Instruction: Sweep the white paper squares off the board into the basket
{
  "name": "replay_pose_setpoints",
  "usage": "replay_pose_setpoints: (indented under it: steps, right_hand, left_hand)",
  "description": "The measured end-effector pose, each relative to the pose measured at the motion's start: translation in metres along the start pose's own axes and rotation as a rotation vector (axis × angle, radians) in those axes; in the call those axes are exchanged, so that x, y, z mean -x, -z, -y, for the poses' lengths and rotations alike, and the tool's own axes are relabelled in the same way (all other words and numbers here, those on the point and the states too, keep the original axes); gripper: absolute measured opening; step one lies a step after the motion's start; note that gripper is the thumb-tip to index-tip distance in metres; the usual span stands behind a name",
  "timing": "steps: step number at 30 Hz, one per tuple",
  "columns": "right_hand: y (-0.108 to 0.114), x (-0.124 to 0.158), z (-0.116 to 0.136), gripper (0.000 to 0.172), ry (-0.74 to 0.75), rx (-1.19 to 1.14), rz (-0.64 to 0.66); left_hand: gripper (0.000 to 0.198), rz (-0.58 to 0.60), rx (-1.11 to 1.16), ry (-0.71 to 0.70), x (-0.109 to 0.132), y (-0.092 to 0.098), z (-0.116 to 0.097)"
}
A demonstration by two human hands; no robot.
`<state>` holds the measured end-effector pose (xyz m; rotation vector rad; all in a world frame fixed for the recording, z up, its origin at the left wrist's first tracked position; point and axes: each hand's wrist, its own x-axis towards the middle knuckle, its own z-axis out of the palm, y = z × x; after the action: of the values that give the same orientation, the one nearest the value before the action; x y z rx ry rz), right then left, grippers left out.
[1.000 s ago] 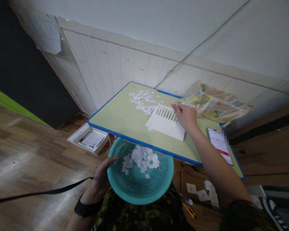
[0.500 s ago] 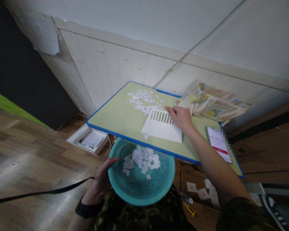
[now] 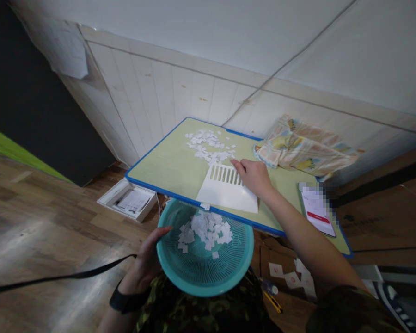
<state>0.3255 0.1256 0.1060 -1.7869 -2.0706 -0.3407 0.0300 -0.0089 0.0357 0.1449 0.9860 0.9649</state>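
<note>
Right hand [image 3: 253, 176] bent and closed, the person is gripping a slotted corner of a white, flat, plastic-looking scraper [image 3: 229, 196] between thumb and curled fingers, while the left hand [image 3: 149, 254] is clasping the left rim of a round teal plastic mesh basket [image 3: 204, 277], its thumb showing and its other fingers mostly hidden. The scraper is lying just beyond the basket on a pale green, blue-edged worktop [image 3: 162, 162], its wide edge facing the basket. One small white paper square [image 3: 204, 206] is sitting directly above the basket's far rim, at the blue edge; a loose heap of white paper squares [image 3: 208, 138] is lying farther beyond the basket, and a pile of similar squares [image 3: 206, 229] is resting inside it. The step in hand looks like sweeping squares over the edge, so working well probably means keeping the wide edge flat, pulling slowly and finishing each stroke over the basket's middle. Holding the rim snug beneath the edge should be stopping pieces from slipping through a gap. Since a lit phone [image 3: 315, 208] is lying beyond the basket to the right, the forearm should be staying clear of it.
</note>
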Motion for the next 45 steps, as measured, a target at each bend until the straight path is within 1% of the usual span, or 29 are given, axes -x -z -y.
replay_pose_setpoints:
  steps: [4, 8, 10, 14, 16, 18, 21, 25, 29, 32, 36, 40, 45]
  right_hand:
    - [0.003, 0.003, 0.007, 0.059, 0.004, -0.044, -0.003]
    - [0.008, 0.000, 0.002, 0.060, -0.013, -0.118, 0.008]
    - [0.011, -0.004, -0.007, 0.060, -0.063, -0.102, -0.034]
    - [0.015, -0.015, -0.036, 0.065, -0.228, 0.033, -0.205]
    - [0.015, -0.019, -0.050, 0.067, -0.305, 0.110, -0.267]
    - [0.014, -0.021, -0.060, 0.067, -0.349, 0.164, -0.281]
    - [0.014, -0.022, -0.066, 0.067, -0.375, 0.201, -0.257]
    - [0.016, -0.021, -0.059, 0.064, -0.379, 0.225, -0.254]
    - [0.016, -0.017, -0.046, 0.060, -0.283, 0.195, -0.224]
    - [0.016, -0.015, -0.041, 0.060, -0.238, 0.152, -0.239]
    - [0.014, -0.017, -0.042, 0.060, -0.276, 0.129, -0.311]
    - [0.011, -0.024, -0.041, 0.061, -0.310, 0.125, -0.346]
    - [0.008, -0.034, -0.027, 0.058, -0.244, 0.100, -0.326]
  left_hand:
    - [0.019, -0.002, -0.011, -0.003, 0.000, 0.002, -0.001]
    - [0.019, -0.010, -0.038, -0.058, 0.000, 0.003, -0.001]
    - [0.019, -0.025, -0.049, -0.076, 0.000, 0.003, 0.000]
    - [0.016, -0.030, -0.046, -0.068, 0.000, 0.004, 0.000]
    - [0.016, -0.020, -0.042, -0.050, -0.001, 0.006, 0.000]
    - [0.015, -0.015, -0.041, -0.057, -0.002, 0.008, 0.000]
    - [0.016, 0.001, -0.064, -0.059, -0.003, 0.011, 0.000]
    - [0.016, 0.016, -0.088, -0.044, -0.003, 0.011, 0.001]
    - [0.015, 0.015, -0.088, -0.066, -0.003, 0.013, 0.002]
    - [0.017, -0.003, -0.077, -0.057, -0.004, 0.013, 0.002]
    - [0.015, 0.000, -0.068, -0.039, -0.004, 0.010, 0.002]
    - [0.018, 0.007, -0.056, -0.019, -0.004, 0.006, 0.003]
    - [0.022, -0.022, -0.067, -0.039, -0.006, 0.007, 0.006]
